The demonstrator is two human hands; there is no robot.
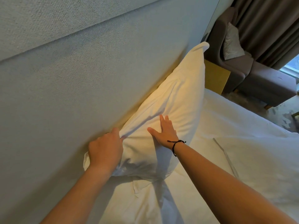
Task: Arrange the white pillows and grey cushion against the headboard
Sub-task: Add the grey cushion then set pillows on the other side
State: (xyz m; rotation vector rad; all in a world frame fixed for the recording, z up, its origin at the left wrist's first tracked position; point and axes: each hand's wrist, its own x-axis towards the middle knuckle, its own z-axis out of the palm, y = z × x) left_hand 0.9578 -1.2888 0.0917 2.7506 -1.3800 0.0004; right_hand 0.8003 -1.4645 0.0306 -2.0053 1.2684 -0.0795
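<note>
A white pillow (181, 94) leans upright against the pale blue-grey padded headboard (80, 78). My left hand (106, 151) is closed around the pillow's near top edge, bunching the fabric where it meets the headboard. My right hand (165, 132) lies flat on the pillow's front face with its fingers spread; a black cord bracelet sits on that wrist. A silvery grey cushion (233, 42) rests on the armchair at the far right, well away from both hands.
White bedding (242, 151) covers the mattress to the right and below the pillow. Beyond the bed stand a yellow bedside unit (216, 76), a grey armchair (265, 78), brown curtains (267, 21) and a window corner (291, 67).
</note>
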